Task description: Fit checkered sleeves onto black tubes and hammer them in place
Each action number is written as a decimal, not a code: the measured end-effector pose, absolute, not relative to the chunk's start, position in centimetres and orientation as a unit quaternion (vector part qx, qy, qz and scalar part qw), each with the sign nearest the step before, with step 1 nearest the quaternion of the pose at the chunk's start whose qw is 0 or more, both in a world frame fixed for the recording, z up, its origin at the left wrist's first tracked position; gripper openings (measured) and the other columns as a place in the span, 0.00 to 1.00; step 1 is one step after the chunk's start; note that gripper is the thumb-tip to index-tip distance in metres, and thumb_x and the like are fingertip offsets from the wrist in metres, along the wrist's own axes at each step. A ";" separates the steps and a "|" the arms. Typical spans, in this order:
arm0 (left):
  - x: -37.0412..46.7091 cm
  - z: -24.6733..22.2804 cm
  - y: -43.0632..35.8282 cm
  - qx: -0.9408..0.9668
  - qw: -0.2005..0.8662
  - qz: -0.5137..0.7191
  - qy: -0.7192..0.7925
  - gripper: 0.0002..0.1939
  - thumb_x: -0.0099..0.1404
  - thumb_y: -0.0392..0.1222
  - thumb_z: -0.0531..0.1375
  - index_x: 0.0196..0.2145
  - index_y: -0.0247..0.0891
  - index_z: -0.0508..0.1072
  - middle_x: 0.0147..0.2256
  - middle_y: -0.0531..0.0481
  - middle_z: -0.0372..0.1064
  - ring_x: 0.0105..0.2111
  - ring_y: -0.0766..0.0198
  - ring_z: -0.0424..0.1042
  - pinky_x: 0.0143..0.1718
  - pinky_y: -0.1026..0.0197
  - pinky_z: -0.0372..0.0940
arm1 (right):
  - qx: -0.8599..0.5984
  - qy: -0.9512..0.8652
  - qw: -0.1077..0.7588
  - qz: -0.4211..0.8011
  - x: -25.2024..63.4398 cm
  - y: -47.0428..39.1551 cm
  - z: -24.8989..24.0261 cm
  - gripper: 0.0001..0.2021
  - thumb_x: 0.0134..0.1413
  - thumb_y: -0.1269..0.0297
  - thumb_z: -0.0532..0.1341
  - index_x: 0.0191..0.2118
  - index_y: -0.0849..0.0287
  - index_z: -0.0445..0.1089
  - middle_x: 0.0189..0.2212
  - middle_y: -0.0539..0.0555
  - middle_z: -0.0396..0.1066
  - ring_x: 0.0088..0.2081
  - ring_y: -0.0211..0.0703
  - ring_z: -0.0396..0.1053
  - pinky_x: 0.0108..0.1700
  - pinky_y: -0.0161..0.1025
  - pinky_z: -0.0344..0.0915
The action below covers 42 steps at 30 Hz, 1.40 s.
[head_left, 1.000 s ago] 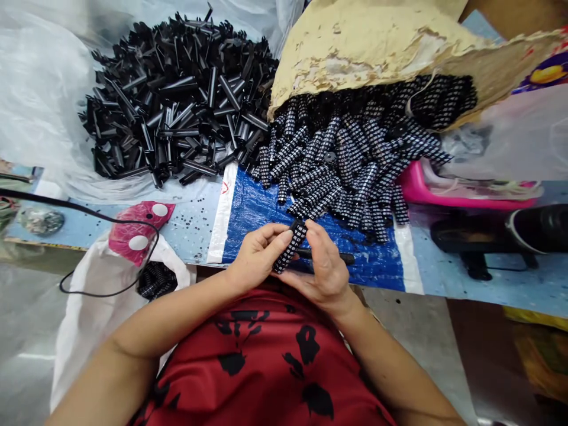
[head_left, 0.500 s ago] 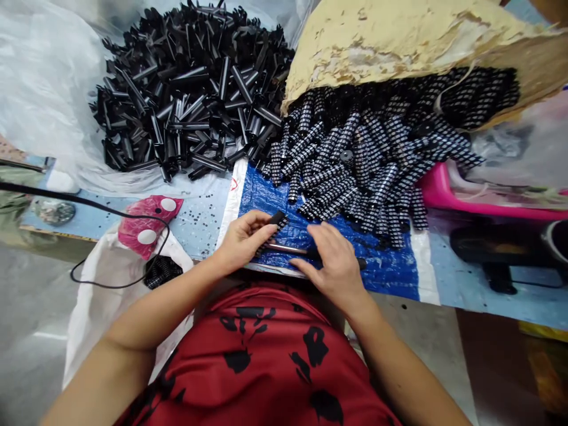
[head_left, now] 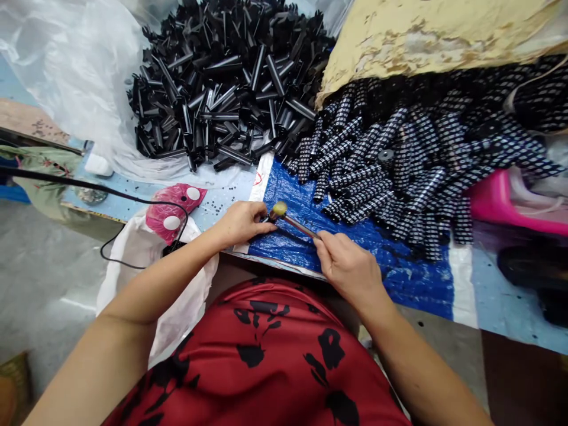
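Observation:
My right hand (head_left: 348, 263) is closed around a small hammer (head_left: 302, 226) with a metal shaft and a yellowish, brass-like head. The head is beside the fingertips of my left hand (head_left: 244, 225), over the blue woven sheet (head_left: 293, 195) at the table's front edge. My left thumb and fingers pinch a short black tube (head_left: 267, 220), mostly hidden by the hand and the hammer head. Whether the hammer touches the tube I cannot tell. Beyond my hands lies a pile of black tubes with silvery grid-like wrapping (head_left: 368, 171).
A heap of smooth black plastic parts (head_left: 231, 89) lies at the back on clear plastic (head_left: 80, 71). A yellow torn sack (head_left: 421, 41) and a pink bin (head_left: 501, 198) stand right. A black cable (head_left: 89, 192) crosses the left, above a white bag (head_left: 128, 260) and pink pouch (head_left: 177, 207).
My right hand has taken hold of the hammer, which lay on the sheet, and its head now meets the left hand's place. The view has swung, shifting the table's things rightward.

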<state>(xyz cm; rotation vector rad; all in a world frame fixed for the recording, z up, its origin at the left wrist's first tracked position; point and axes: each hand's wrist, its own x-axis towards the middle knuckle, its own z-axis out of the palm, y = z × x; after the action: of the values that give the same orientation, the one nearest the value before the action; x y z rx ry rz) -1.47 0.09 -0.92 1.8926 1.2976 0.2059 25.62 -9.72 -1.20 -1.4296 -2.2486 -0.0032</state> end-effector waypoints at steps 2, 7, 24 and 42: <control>-1.4 -0.7 0.7 0.759 0.405 0.058 0.507 0.17 0.61 0.53 0.69 0.33 0.35 0.74 0.26 0.54 0.66 0.27 0.67 0.62 0.31 0.62 0.50 | -0.505 -0.817 0.279 0.014 25.4 -9.9 -0.6 0.09 0.71 0.68 0.58 0.52 0.62 0.72 0.34 0.54 0.75 0.32 0.40 0.72 0.37 0.37 0.65; -1.3 -0.2 2.1 0.751 0.440 0.008 0.493 0.19 0.57 0.51 0.71 0.29 0.35 0.69 0.24 0.55 0.64 0.26 0.68 0.59 0.30 0.62 0.48 | -0.416 -0.832 0.366 0.028 24.4 -10.6 0.1 0.12 0.73 0.67 0.54 0.54 0.64 0.70 0.36 0.58 0.76 0.37 0.44 0.74 0.40 0.38 0.67; -11.2 6.2 0.3 0.754 0.488 -0.101 0.428 0.23 0.62 0.60 0.67 0.41 0.36 0.76 0.32 0.49 0.72 0.31 0.62 0.69 0.32 0.62 0.61 | -0.507 -0.818 0.270 -0.015 27.9 -10.9 -3.6 0.10 0.61 0.64 0.69 0.46 0.62 0.76 0.38 0.56 0.78 0.38 0.47 0.74 0.43 0.43 0.68; -3.3 0.4 7.9 0.816 -0.034 0.276 0.506 0.18 0.62 0.49 0.59 0.21 0.38 0.60 0.26 0.47 0.66 0.27 0.62 0.61 0.28 0.60 0.47 | -0.767 -0.590 0.226 -0.113 40.5 -11.8 -2.1 0.15 0.68 0.59 0.60 0.51 0.64 0.73 0.39 0.61 0.79 0.40 0.50 0.76 0.46 0.45 0.70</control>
<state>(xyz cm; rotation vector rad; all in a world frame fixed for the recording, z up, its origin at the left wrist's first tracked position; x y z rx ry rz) -3.30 7.90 0.44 2.6222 1.6261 0.8872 40.53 -11.83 -2.10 -2.1145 -1.6266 -0.3120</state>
